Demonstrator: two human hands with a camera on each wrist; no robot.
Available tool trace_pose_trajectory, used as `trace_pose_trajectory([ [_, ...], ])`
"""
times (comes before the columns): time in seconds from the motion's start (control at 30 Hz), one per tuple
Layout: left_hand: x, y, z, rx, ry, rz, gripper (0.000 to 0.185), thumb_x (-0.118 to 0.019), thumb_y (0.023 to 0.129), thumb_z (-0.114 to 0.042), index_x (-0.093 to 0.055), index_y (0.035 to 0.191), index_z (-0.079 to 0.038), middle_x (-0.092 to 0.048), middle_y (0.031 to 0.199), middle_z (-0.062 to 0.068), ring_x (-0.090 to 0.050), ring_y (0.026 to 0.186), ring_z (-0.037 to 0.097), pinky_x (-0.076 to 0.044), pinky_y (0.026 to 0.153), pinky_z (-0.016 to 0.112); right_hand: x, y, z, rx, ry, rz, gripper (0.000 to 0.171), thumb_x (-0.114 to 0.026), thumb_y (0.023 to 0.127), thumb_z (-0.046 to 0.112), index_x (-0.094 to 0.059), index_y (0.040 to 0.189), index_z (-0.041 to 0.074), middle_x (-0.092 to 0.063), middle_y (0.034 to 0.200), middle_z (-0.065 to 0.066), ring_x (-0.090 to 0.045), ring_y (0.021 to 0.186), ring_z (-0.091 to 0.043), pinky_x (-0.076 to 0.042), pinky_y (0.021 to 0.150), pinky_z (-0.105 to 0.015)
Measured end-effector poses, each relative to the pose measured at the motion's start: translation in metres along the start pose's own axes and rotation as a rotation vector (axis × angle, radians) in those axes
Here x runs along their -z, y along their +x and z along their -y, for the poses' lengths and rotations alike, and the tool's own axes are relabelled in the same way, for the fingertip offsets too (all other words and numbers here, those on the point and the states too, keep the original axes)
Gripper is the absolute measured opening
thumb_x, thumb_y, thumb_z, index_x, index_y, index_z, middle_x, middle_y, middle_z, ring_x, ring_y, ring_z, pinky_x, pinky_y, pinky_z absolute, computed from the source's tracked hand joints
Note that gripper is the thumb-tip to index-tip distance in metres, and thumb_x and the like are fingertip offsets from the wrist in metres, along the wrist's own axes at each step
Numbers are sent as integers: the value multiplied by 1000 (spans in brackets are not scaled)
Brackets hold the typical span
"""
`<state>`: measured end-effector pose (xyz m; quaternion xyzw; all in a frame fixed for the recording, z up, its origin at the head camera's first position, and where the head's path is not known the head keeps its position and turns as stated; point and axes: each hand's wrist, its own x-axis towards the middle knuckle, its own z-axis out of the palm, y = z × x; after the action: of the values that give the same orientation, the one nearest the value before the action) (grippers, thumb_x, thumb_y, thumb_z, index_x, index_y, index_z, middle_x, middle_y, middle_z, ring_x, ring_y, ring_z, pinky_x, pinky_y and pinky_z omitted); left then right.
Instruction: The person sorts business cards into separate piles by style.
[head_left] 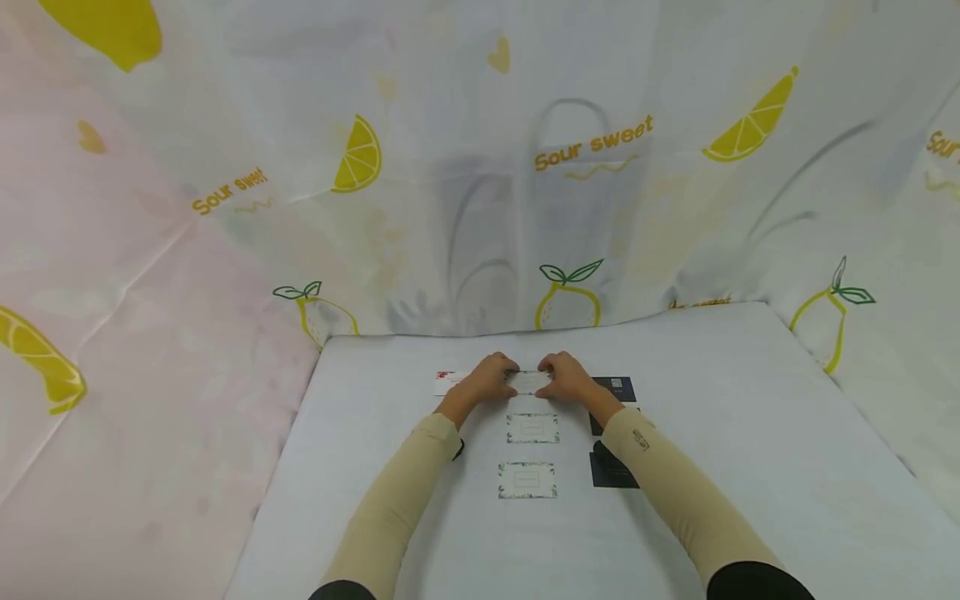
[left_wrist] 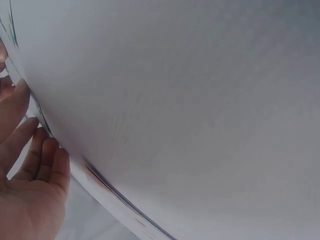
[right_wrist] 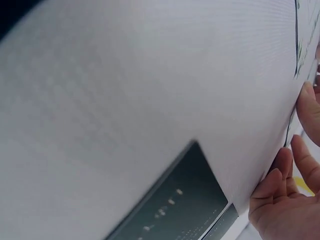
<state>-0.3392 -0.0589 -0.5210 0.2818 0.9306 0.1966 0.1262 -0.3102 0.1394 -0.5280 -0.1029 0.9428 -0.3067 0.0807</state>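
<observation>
A white card with a leafy printed border (head_left: 530, 382) lies at the far end of the column in the middle of the table. My left hand (head_left: 491, 377) holds its left end between thumb and fingers, the thumb at the near edge and the fingers at the far edge. On the opposite end my right hand (head_left: 567, 379) grips the same card in the same way. Both wrist views show the left hand (left_wrist: 37, 170) and the right hand (right_wrist: 285, 185) low against the table top. Two matching leafy cards, a middle one (head_left: 533, 428) and a near one (head_left: 527, 481), lie below it.
Left of the hands, a white card with red print (head_left: 447, 382) is partly covered by the left wrist. On the right, black cards (head_left: 615, 473) form a column, partly under the right forearm. A lemon-patterned curtain (head_left: 450, 250) hangs behind the white table (head_left: 360, 400).
</observation>
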Motion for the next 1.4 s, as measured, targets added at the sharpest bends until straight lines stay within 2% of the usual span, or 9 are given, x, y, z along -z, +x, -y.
trace_pose_trajectory([
  [0.4,2,4,3,29,-9,8,48,-78,86,-15,-63,129,-1,-58,127,15,-55,118,26,-43,105,39,3,0,4,-27,33,1,52,-83,80,21,-62,122,-1,-60,121,-18,-57,107,-29,-46,97,-45],
  [0.6,2,3,2,64,-30,18,46,-77,86,-16,-63,128,-3,-57,127,13,-55,118,25,-42,107,39,2,2,2,-38,22,6,52,-83,80,23,-62,122,0,-59,121,-17,-57,108,-29,-46,97,-44],
  [0.8,3,2,1,64,-31,24,46,-77,87,-15,-63,128,-2,-58,126,13,-55,116,25,-42,106,39,1,2,2,-70,47,23,53,-83,81,23,-61,124,1,-57,122,-17,-55,108,-29,-45,98,-44],
  [1.17,1,-2,-2,76,-53,26,45,-75,88,-15,-62,129,-3,-56,127,14,-54,116,25,-42,107,40,0,-1,2,-69,52,22,52,-83,80,22,-61,123,0,-57,124,-17,-56,111,-29,-44,100,-45],
  [1.4,2,-2,0,51,-42,6,44,-76,87,-14,-62,127,-1,-58,124,14,-55,114,25,-43,105,40,2,0,4,-69,45,18,52,-82,81,22,-61,123,0,-58,124,-17,-56,111,-29,-45,99,-45],
])
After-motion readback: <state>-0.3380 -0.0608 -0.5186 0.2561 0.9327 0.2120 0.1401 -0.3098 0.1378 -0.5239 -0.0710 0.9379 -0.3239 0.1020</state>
